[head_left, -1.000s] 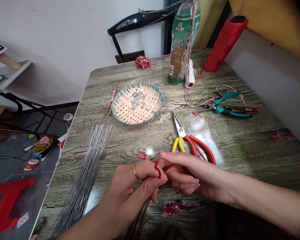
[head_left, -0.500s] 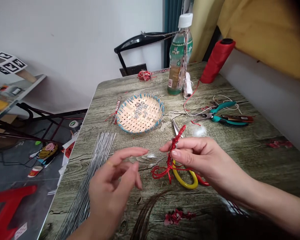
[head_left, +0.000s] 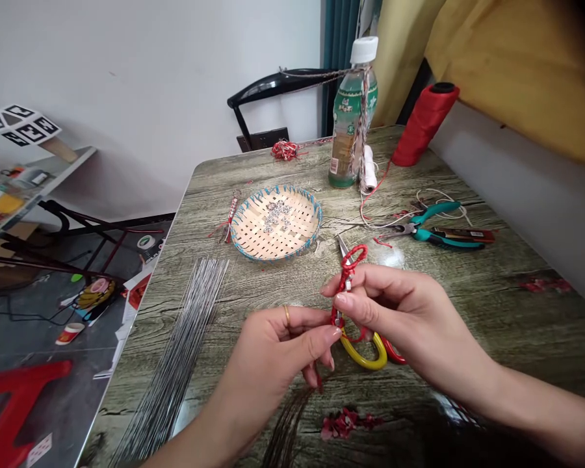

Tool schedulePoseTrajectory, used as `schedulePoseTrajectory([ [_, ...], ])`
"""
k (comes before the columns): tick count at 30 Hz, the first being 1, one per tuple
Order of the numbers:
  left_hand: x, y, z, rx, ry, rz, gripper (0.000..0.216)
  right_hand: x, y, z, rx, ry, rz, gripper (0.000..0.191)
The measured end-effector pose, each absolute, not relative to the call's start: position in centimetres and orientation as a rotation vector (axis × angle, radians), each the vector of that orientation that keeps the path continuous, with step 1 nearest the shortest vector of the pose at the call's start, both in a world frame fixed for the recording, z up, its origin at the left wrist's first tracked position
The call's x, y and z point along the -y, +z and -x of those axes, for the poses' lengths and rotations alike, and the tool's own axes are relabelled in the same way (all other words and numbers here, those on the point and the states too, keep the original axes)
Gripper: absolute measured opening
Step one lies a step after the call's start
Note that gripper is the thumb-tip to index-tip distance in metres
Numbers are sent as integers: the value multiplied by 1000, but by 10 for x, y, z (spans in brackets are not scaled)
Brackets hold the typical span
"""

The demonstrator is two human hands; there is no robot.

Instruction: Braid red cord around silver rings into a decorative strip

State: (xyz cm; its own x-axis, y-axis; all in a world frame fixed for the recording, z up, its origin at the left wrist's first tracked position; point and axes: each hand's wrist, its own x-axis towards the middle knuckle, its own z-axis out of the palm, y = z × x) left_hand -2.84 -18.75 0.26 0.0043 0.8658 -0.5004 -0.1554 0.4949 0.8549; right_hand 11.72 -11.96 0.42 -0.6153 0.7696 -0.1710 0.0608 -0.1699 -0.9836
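Between both hands is a braided red cord [head_left: 345,281] with small silvery beads along it and a loop at its upper end. My right hand [head_left: 390,309] pinches its middle between thumb and forefinger. Lower down, my left hand [head_left: 287,348] pinches the cord's bottom part, its fingers hiding most of the loose ends. Just behind and under the hands lie scissors [head_left: 363,357] with yellow and red handles, their blades pointing away. A shallow woven basket [head_left: 244,244] with blue-laced rim stands beyond, holding a small heap of silvery beads.
A bundle of thin metal wires [head_left: 185,344] lies at the left. Teal-handled pliers [head_left: 436,224] rest at the right. Behind them stand a tea bottle [head_left: 348,123], a white thread spool [head_left: 368,170] and a red thread cone [head_left: 422,127]. A finished-looking braid [head_left: 232,214] sits beside the basket.
My left hand has moved right and closed on the lower part of the red cord. The cord has turned in my right hand, so its top loop now shows.
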Motion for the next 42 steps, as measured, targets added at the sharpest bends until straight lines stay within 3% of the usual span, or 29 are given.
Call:
schedulePoseTrajectory([
  [14, 198, 0, 20, -1522, 1207, -1104, 9, 119, 3, -114, 1277, 2139, 864, 23],
  [24, 195, 4, 20, -1589, 1143, -1032, 11, 113, 2, -120, 1528, 1822, 948, 21],
  [30, 197, 0, 25, -1611, 1198, -1096, 12, 101, 1, -129, 1475, 1815, 963, 32],
  [39, 202, -8, 28, -1530, 1148, -825, 8, 101, 0, -126, 1196, 1944, 965, 32],
  [42, 199, -4, 29, -1346, 1113, -683, 18, 96, -1, -127, 1242, 1929, 958, 32],
])
